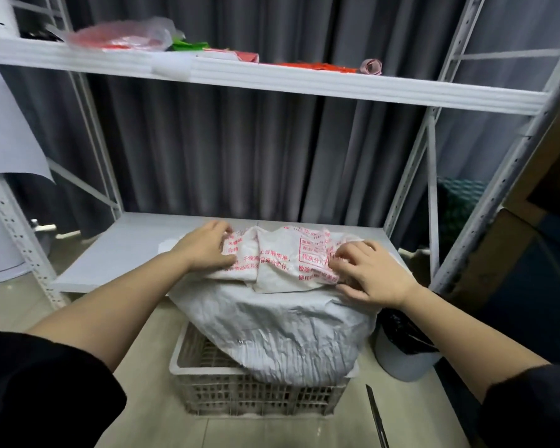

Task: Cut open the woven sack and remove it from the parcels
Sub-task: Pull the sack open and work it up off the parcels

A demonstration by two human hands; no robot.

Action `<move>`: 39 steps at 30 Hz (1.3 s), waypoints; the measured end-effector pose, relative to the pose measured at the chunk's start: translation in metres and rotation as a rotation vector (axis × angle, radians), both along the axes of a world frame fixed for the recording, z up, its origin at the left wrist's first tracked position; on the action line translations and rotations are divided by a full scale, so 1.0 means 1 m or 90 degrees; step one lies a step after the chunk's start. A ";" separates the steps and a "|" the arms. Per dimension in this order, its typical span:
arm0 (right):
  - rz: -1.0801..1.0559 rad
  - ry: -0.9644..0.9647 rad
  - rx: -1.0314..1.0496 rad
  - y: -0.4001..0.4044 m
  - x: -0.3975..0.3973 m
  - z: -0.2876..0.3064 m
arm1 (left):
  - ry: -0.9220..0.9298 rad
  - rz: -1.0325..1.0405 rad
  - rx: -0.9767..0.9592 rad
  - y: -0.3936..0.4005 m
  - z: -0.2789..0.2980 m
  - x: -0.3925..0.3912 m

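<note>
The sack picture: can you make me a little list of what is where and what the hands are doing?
Sack: white woven sack with red print, bulging out of a white plastic crate
Left hand: fingers curled on the sack's folded top
Right hand: fingers curled on the folded top
Knife: on the floor, right of the crate
Parcels: hidden

Dark grey pleated curtains (pixel 240 150) hang across the whole back of the room behind a white metal shelving rack (pixel 429 176) with perforated uprights. Its upper shelf (pixel 304 82) carries red and green packets and a clear plastic bag, and its lower shelf (pixel 126 250) sits just above the floor. The floor (pixel 143 350) is pale beige tile under soft, even light.
</note>
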State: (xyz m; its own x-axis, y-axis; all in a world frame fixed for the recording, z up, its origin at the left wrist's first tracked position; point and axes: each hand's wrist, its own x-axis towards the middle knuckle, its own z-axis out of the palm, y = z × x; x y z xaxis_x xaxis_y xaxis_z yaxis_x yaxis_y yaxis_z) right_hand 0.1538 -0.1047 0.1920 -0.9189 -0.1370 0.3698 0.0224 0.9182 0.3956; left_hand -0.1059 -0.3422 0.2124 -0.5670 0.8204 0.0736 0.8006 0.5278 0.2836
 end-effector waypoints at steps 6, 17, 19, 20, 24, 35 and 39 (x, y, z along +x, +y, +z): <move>-0.163 -0.053 -0.316 -0.015 -0.019 0.016 | 0.032 0.036 -0.284 0.016 -0.004 -0.014; -0.422 -0.385 -0.355 -0.014 -0.070 0.022 | 0.023 -0.023 -0.344 0.013 -0.022 0.003; -0.451 -0.371 -0.330 -0.020 -0.073 0.017 | 0.102 0.003 -0.313 0.013 -0.030 0.010; -0.467 -0.355 -0.317 -0.023 -0.072 0.013 | 0.157 0.014 -0.289 0.014 -0.035 0.014; -0.481 -0.261 -0.249 -0.037 -0.068 -0.005 | 0.260 0.049 -0.182 0.016 -0.046 0.027; -0.512 -0.280 -0.512 -0.045 -0.050 0.038 | 0.093 0.146 0.331 0.023 0.040 0.039; -0.484 -0.151 -0.400 -0.061 -0.047 0.034 | 0.088 0.135 0.372 0.020 0.061 0.044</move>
State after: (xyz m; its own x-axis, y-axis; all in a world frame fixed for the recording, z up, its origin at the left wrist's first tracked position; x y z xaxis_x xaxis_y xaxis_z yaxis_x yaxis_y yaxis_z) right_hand 0.1071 -0.1656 0.2257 -0.7404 0.6715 -0.0299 0.6713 0.7365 -0.0839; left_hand -0.0623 -0.3226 0.2731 -0.6658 0.4937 0.5594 0.7456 0.4687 0.4737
